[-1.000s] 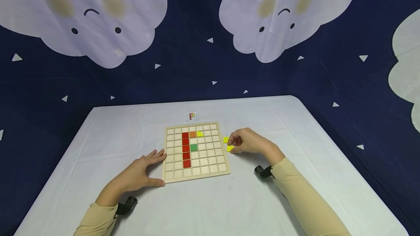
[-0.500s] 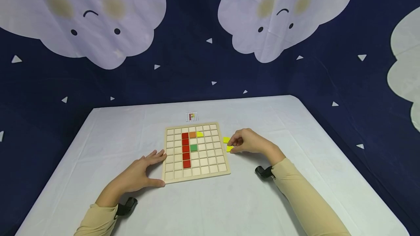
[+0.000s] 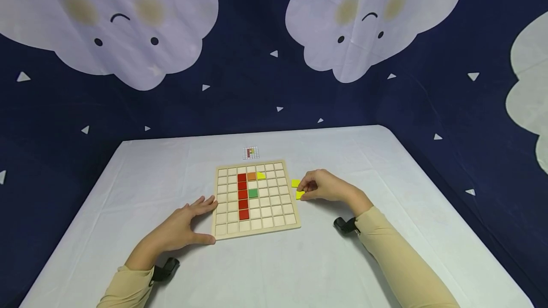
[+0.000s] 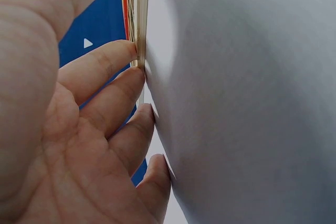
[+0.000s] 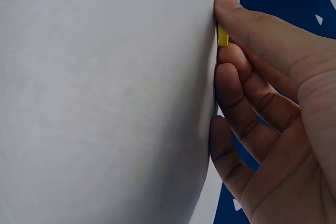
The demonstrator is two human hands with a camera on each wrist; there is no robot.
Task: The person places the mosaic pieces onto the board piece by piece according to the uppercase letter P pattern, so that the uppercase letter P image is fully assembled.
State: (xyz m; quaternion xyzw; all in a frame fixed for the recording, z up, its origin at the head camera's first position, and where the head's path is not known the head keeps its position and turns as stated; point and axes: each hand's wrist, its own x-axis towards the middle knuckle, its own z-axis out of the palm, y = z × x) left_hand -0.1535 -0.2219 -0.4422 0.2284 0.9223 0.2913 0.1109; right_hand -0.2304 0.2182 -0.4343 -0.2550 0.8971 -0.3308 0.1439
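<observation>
A square wooden grid board [image 3: 278, 212] lies on the table in the head view. Red tiles [image 3: 243, 194] form a column on it. Beside the column sit an orange tile [image 3: 251, 176], a yellow piece with a slanted side [image 3: 261, 175] and a green tile [image 3: 253, 193]. My left hand [image 3: 177, 227] rests spread against the board's left edge, fingertips and thumb touching it. To the right of the board, my right hand [image 3: 327, 185] pinches a yellow tile [image 5: 223, 30] at the table surface, thumb along its side. A second yellow tile [image 3: 295, 183] lies just behind, partly covered by the fingers.
Behind the board lies a small printed card [image 3: 251, 152] with a coloured grid pattern. White cloth covers the table [image 3: 171, 160]. A dark blue curtain [image 3: 252, 84] with clouds hangs behind it.
</observation>
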